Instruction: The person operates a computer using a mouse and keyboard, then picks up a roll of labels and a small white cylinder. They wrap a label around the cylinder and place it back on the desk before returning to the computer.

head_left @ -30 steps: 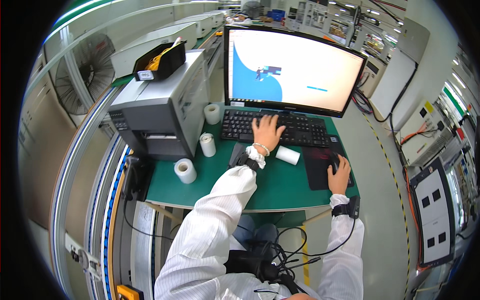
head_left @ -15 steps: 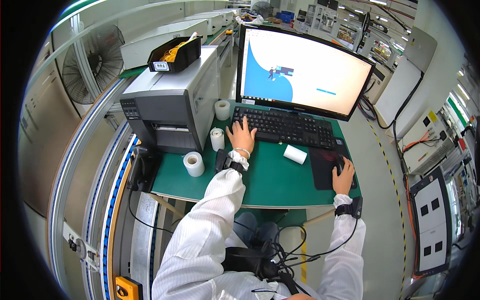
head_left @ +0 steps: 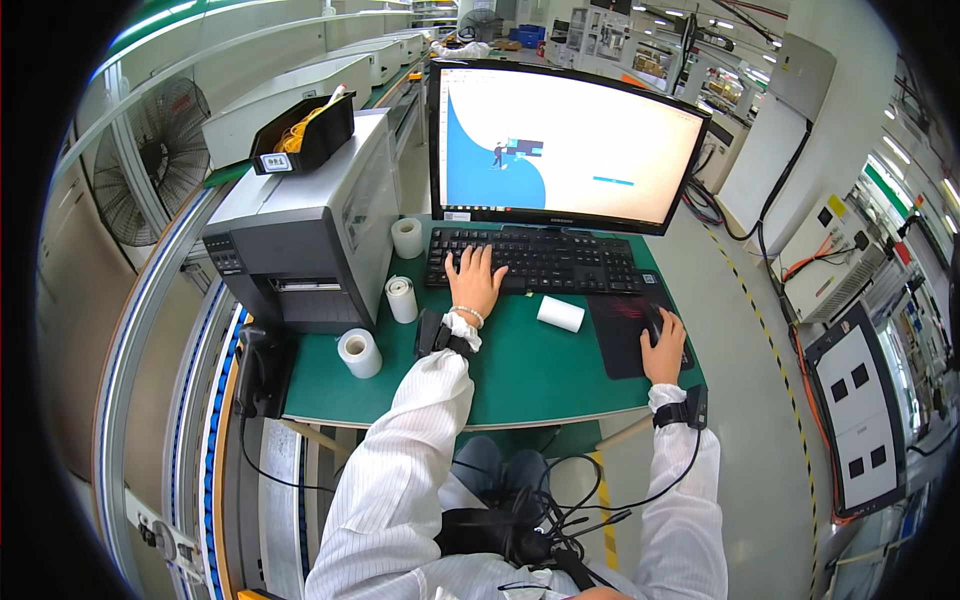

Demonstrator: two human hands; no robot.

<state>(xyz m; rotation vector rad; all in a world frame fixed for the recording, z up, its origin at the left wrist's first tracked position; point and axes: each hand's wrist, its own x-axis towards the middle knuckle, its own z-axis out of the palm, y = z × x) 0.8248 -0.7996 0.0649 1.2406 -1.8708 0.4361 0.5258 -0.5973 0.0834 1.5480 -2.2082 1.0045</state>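
Keyboard (head_left: 570, 262) keys lie under my left hand (head_left: 475, 288), which I now see over the left part of the board. One second ago that hand spread across the keyboard's middle; half a second ago it had swung to the left end, and now it sits slightly further in. My left grip is loose, fingers a little apart on the keys, holding nothing. My right hand (head_left: 662, 355) has stayed right of and nearer me than the keyboard, its grip narrow, curled over the black computer mouse (head_left: 654, 322) on a dark mouse pad (head_left: 612, 345).

Just in front of the keyboard, a white roll (head_left: 561, 314) lies on its side on the green bench (head_left: 530, 375), unmoved; my left wrist, close to it at first, is now well apart. Behind the keyboard, the monitor (head_left: 570, 150) shows the same blue-and-white page. Left of the keyboard I make out three upright label rolls (head_left: 401, 300) and the label printer (head_left: 285, 250), all unchanged.
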